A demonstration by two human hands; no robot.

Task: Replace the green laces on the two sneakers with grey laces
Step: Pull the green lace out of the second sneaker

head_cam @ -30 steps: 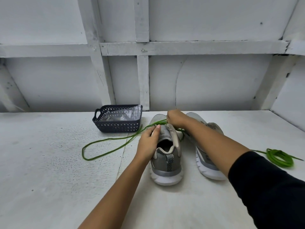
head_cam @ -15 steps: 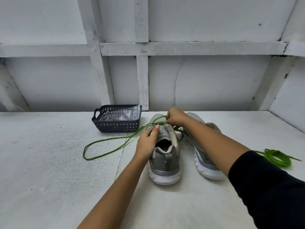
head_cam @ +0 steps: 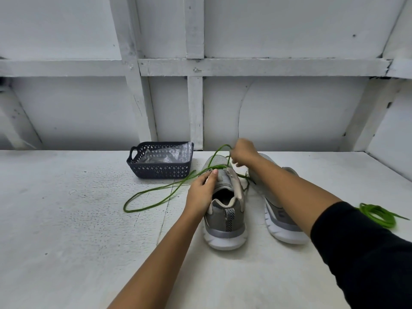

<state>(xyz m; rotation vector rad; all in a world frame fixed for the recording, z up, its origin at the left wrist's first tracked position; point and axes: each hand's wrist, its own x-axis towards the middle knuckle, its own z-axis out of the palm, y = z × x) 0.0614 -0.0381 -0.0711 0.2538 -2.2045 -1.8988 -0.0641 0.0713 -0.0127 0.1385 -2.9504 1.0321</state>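
Observation:
Two grey sneakers with white soles stand heel-toward-me on the white table. My left hand grips the collar of the left sneaker at its left side. My right hand is raised above that shoe's toe and pinches a loop of the green lace, which still runs through the front eyelets and trails in a long loop to the left on the table. The right sneaker lies partly under my right forearm. A coiled second green lace rests at the right.
A dark perforated plastic basket holding a clear plastic bag stands behind the lace loop, near the white panelled wall. The table's right edge meets a slanted white panel.
My right hand has risen and drawn back from the shoe's eyelets, pulling a loop of green lace upward. My left hand has kept its hold on the shoe.

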